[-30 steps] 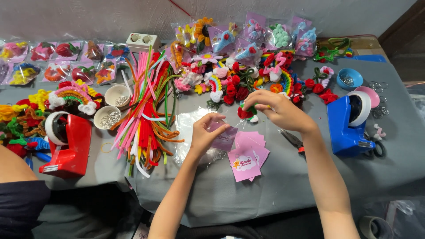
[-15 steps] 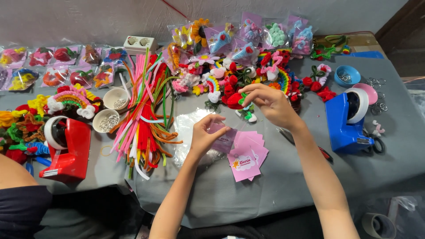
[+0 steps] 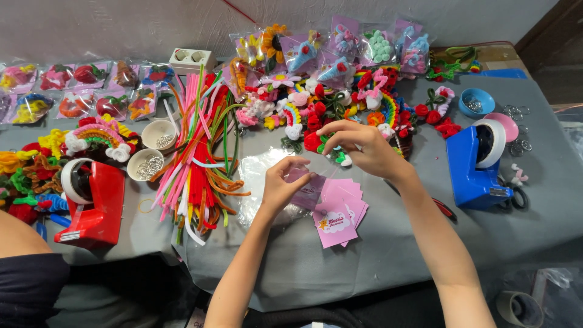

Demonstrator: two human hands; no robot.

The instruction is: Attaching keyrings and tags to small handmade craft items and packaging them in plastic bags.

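Observation:
My left hand (image 3: 284, 182) holds a small clear bag with a pink card inside (image 3: 308, 189), just above a stack of pink cards (image 3: 340, 209) and a pile of clear plastic bags (image 3: 261, 182). My right hand (image 3: 364, 146) pinches a red pipe-cleaner rose with green leaves (image 3: 314, 142) at the edge of a heap of colourful pipe-cleaner crafts (image 3: 340, 100). The two hands are a short way apart over the grey table (image 3: 388, 255).
A bundle of coloured pipe cleaners (image 3: 200, 146) lies left of the bags. A red tape dispenser (image 3: 91, 200) stands at the left, a blue one (image 3: 477, 167) at the right. Two small bowls of metal rings (image 3: 149, 163), packaged crafts (image 3: 73, 91) and another person's arm (image 3: 18, 237) are nearby.
My right hand has drawn left and slightly nearer with the red rose. My left hand keeps the bagged card in about the same spot.

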